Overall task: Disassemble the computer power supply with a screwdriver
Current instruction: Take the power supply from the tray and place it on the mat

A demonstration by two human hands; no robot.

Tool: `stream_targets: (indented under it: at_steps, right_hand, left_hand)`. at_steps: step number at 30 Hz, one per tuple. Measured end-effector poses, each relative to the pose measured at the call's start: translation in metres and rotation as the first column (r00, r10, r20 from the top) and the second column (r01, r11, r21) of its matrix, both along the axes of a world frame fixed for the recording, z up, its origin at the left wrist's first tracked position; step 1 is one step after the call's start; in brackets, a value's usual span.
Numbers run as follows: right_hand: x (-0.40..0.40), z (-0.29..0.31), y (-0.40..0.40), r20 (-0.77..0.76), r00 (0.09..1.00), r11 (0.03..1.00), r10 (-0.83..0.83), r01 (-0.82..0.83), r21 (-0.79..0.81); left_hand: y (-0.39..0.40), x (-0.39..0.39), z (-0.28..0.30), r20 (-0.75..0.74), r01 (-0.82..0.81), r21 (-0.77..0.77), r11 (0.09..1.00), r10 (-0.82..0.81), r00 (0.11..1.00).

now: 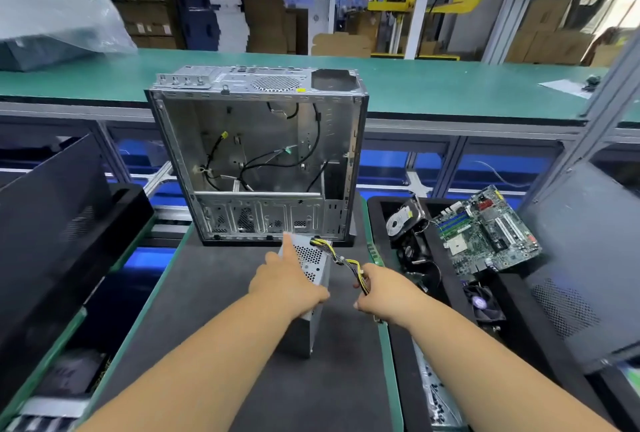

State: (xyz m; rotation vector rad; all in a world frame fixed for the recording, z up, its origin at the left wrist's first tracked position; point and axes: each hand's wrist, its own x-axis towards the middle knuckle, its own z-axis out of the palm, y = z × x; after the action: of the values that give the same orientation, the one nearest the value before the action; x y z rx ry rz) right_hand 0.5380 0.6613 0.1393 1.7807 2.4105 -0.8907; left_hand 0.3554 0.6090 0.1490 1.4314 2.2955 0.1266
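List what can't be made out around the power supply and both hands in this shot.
Head view only:
- Power supply: the left hand and forearm cover its near top edge; any screws are too small to see.
- Cable bundle: its end disappears inside the right hand, so the connector is hidden.
- Screwdriver: none visible anywhere in frame.
- Black tray: lower contents blurred and cut off by the bottom edge.

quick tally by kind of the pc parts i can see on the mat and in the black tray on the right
computer case, opened, on the mat: 1
power supply, gripped by the left hand, its cable bundle held in the right hand: 1
motherboard in the tray: 1
hard drive in the tray: 1
fan in the tray: 1
total: 5
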Motion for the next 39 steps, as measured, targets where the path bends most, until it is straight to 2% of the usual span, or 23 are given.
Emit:
stream_targets:
  at_steps: [5, 8, 9, 11, 13, 15, 21, 24, 27, 32, 39]
  right_hand:
    - [0.014, 0.004, 0.007, -0.249, 0.966, 0.996, -0.071, 0.082, 0.036]
    - [0.011, 0.015, 0.009, -0.353, 0.935, 0.991, -0.02, 0.064, 0.114]
    - [0.007, 0.018, 0.009, -0.408, 0.913, 0.991, -0.01, 0.064, 0.121]
    - [-0.006, 0.025, 0.007, -0.491, 0.871, 0.988, 0.019, 0.059, 0.143]
    - [-0.022, 0.03, 0.006, -0.512, 0.857, 0.981, 0.064, 0.04, 0.19]
    - [-0.037, 0.032, 0.004, -0.53, 0.843, 0.974, 0.089, 0.038, 0.225]
    - [-0.068, 0.028, 0.003, -0.554, 0.831, 0.966, 0.062, 0.089, 0.242]
    - [-0.081, 0.021, 0.002, -0.518, 0.854, 0.969, 0.051, 0.083, 0.232]
    - [-0.097, 0.013, -0.001, -0.505, 0.863, 0.973, 0.03, 0.091, 0.214]
    - [-0.125, 0.004, -0.008, -0.479, 0.877, 0.981, 0.021, 0.075, 0.181]
    - [-0.143, 0.009, -0.009, -0.495, 0.868, 0.977, -0.048, 0.145, 0.159]
  left_hand:
    - [0.001, -0.019, 0.006, 0.115, -0.105, 0.025, 0.994, 0.101, 0.988]
    - [-0.005, -0.037, 0.01, 0.304, -0.201, 0.033, 0.979, 0.182, 0.935]
    - [-0.007, -0.043, 0.008, 0.417, -0.263, 0.041, 0.964, 0.222, 0.881]
    - [-0.014, -0.05, 0.002, 0.654, -0.396, 0.052, 0.917, 0.269, 0.707]
    - [-0.019, -0.054, -0.007, 0.798, -0.468, 0.034, 0.883, 0.257, 0.545]
    - [-0.023, -0.059, -0.016, 0.866, -0.485, 0.018, 0.874, 0.229, 0.444]
    - [-0.029, -0.089, -0.039, 0.956, -0.393, -0.048, 0.918, 0.156, 0.248]
    - [-0.031, -0.107, -0.048, 0.96, -0.333, -0.078, 0.94, 0.161, 0.228]
    - [-0.029, -0.126, -0.056, 0.947, -0.309, -0.18, 0.934, 0.25, 0.203]
    - [-0.023, -0.148, -0.065, 0.897, -0.227, -0.265, 0.937, 0.326, 0.3]
    - [-0.021, -0.158, -0.067, 0.897, -0.14, -0.171, 0.975, 0.212, 0.387]
